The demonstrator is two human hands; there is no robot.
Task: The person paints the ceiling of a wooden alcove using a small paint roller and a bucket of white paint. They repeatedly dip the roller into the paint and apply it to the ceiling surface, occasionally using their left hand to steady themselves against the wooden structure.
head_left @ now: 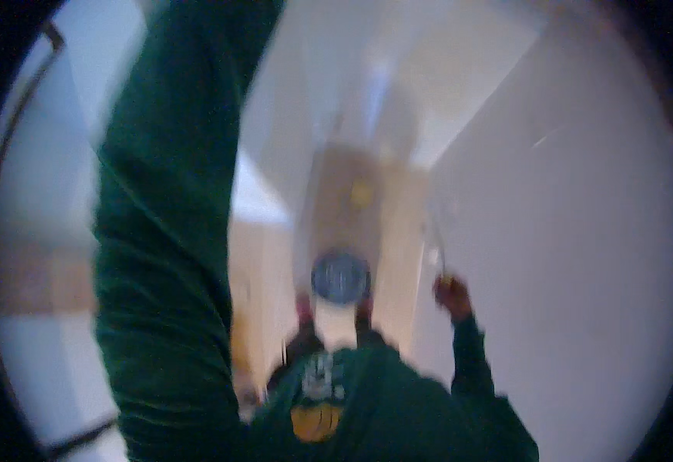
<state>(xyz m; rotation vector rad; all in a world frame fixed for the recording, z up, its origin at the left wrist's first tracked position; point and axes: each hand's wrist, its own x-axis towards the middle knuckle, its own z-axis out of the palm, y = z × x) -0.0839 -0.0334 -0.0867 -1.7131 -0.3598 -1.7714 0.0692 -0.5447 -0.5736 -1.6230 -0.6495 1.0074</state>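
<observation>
My left arm, in a green sleeve (171,223), reaches up along the left side and runs out at the top edge, so my left hand is out of view. Low on the right, my right hand (452,296) is closed around the end of a thin pale rod-like thing (438,239). That thing points upward from the fingers beside the white wall; blur hides its exact kind. By my feet is a round blue-grey object (341,277), perhaps a bucket or a lid.
A smooth white wall (560,254) rises close on my right. Ahead of the round object lies a brownish strip (336,208) of floor or mat with a blurred yellow patch (362,194). A dark-edged pale panel (40,177) stands at far left.
</observation>
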